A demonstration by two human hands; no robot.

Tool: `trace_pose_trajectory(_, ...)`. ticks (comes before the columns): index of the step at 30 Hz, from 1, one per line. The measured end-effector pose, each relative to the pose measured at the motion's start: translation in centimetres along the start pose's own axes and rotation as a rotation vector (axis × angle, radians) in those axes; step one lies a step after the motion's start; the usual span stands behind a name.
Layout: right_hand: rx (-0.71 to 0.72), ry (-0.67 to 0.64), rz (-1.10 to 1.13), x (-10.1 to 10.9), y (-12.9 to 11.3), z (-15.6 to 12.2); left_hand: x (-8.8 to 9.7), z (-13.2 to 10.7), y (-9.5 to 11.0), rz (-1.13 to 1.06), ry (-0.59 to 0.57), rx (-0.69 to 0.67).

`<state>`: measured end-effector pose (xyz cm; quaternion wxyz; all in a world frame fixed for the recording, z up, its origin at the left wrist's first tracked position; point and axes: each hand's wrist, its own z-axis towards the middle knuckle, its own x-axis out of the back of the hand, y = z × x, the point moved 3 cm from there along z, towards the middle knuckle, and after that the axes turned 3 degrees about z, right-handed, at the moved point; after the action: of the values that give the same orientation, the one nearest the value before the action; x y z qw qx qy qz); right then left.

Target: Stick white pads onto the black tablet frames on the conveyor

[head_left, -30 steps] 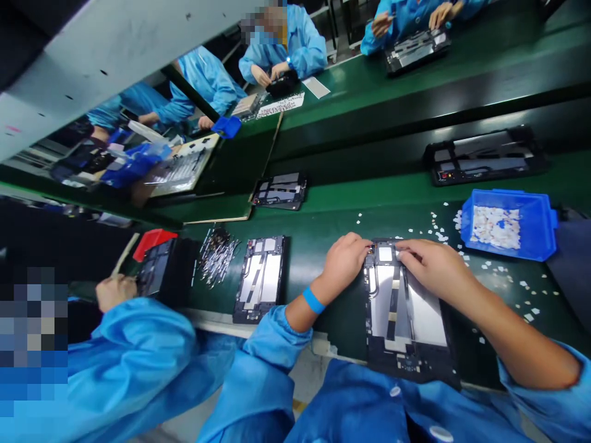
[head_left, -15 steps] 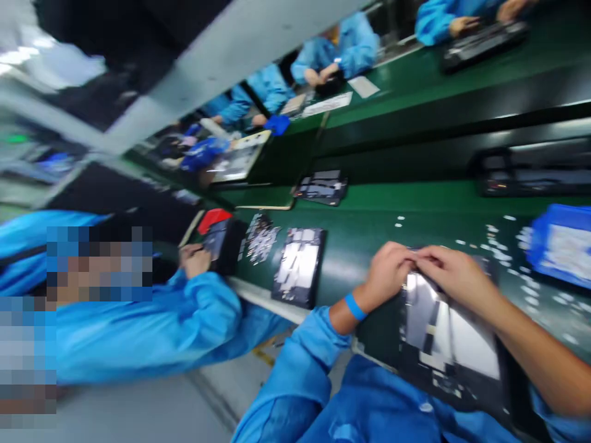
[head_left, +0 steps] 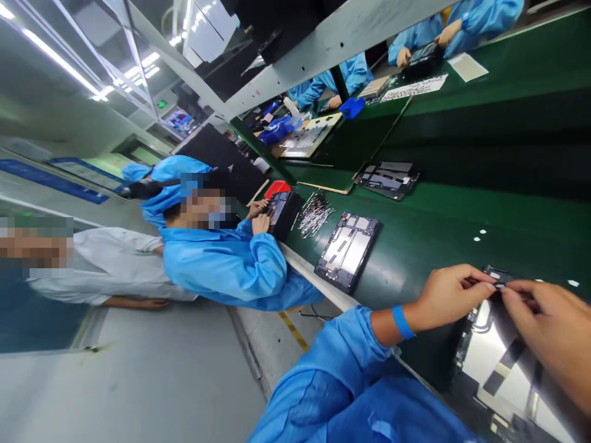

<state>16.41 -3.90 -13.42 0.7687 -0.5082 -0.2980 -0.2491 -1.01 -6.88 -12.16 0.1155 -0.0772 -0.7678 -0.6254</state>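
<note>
My left hand point(head_left: 450, 297), with a blue band at the wrist, pinches at the top end of an opened tablet point(head_left: 487, 351) on the green bench. Opposite it, my right hand point(head_left: 549, 320) also has thumb and finger pressed together, the fingertips of both hands nearly meeting. Between them a tiny pale piece shows, too small to name. The tablet lies back-off, with silvery battery panels and black tape in view; its lower right part runs out of the frame. A few small white pieces point(head_left: 480, 235) lie on the bench beyond my hands.
Left of me, another opened tablet point(head_left: 348, 252) lies near a pile of small metal strips point(head_left: 314, 214). A co-worker point(head_left: 221, 258) in blue handles a device beside a red tray point(head_left: 277, 188). Further back lies another tablet point(head_left: 388, 178); more workers sit across the line. Someone in white stands behind.
The view has swung left, so my hands and tablet now appear further right and the person in white has come into view. Both hands stay pinched at the tablet's top end.
</note>
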Motion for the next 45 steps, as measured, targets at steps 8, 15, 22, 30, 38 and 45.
trace_pose_trajectory(8,0.155,-0.013,-0.033,1.8,-3.9,0.1,0.8,0.2,0.4,-0.075,0.071,-0.014)
trace_pose_trajectory(15,0.143,-0.060,0.007,1.3,-3.8,0.4,0.9,0.1,0.8,0.064,0.110,-0.079)
trace_pose_trajectory(22,0.075,-0.047,-0.028,0.2,-4.5,1.3,0.8,-0.5,0.9,0.171,0.106,-0.131)
trace_pose_trajectory(30,-0.459,0.051,-0.380,11.9,5.4,1.1,0.9,1.0,-0.1,-0.134,0.049,0.026)
trace_pose_trajectory(38,0.095,-0.080,-0.179,6.6,-1.3,0.6,-0.3,1.5,-0.8,-0.239,0.042,0.043)
trace_pose_trajectory(45,0.149,-0.139,-0.119,1.0,-4.0,1.1,-0.1,0.8,0.1,-0.119,0.112,-0.029)
